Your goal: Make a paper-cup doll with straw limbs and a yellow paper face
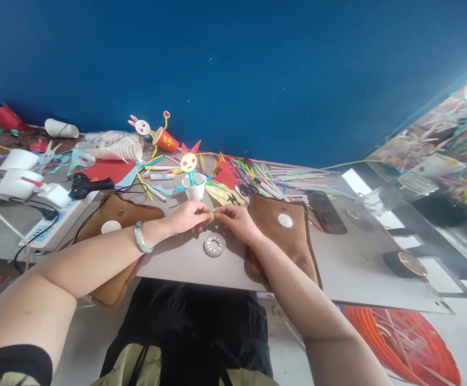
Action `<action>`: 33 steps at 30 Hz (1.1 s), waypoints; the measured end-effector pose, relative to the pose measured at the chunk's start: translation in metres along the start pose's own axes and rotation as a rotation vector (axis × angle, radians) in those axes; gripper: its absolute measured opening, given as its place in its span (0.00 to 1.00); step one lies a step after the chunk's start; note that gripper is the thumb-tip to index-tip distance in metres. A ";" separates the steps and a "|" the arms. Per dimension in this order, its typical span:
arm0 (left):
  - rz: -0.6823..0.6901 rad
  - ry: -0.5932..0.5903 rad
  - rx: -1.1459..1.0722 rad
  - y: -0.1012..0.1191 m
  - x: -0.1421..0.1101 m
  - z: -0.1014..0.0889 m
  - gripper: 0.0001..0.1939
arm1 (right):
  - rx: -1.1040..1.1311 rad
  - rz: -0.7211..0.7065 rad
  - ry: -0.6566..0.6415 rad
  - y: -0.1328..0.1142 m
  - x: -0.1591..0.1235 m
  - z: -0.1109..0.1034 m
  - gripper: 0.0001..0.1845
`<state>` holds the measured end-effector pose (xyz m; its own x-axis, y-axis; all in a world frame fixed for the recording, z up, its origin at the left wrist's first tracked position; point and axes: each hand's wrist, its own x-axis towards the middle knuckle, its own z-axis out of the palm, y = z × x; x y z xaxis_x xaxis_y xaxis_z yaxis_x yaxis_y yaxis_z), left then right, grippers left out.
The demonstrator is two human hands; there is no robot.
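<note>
My left hand [188, 216] and my right hand [236, 220] meet over the grey table [362, 268], fingertips pinched together on a small yellow paper piece [212, 215]. A pale green bangle [141, 237] circles my left wrist. Just below the hands lies a roll of tape [214, 245]. Behind them stands a white paper cup [194, 187] with a yellow paper face with red ears [188, 160] on a blue stick. Each forearm rests on a brown pad [291, 230], the other brown pad [115, 217] being at the left.
Coloured paper strips and straws [265, 179] are strewn at the back. A stack of white cups [112, 146], a red cup with a rabbit figure [164, 139], a black glue gun [86, 186] and a power strip [52, 225] sit left. A dark phone [326, 212] lies right.
</note>
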<state>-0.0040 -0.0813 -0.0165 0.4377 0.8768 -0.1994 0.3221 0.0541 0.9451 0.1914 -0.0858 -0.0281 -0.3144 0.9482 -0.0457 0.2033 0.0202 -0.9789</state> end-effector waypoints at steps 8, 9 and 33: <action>-0.066 -0.060 -0.046 -0.004 -0.001 -0.001 0.10 | -0.033 -0.015 -0.040 0.004 0.000 0.006 0.22; -0.071 -0.066 -0.044 -0.004 -0.002 0.000 0.10 | -0.044 -0.018 -0.039 0.004 0.000 0.006 0.22; -0.133 -0.037 -0.024 -0.003 0.001 -0.014 0.08 | -0.717 -0.198 -0.307 -0.020 -0.029 -0.001 0.31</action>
<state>-0.0162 -0.0737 -0.0164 0.4228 0.8430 -0.3326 0.3599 0.1807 0.9153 0.1972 -0.1131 -0.0067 -0.6270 0.7780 -0.0393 0.6301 0.4769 -0.6128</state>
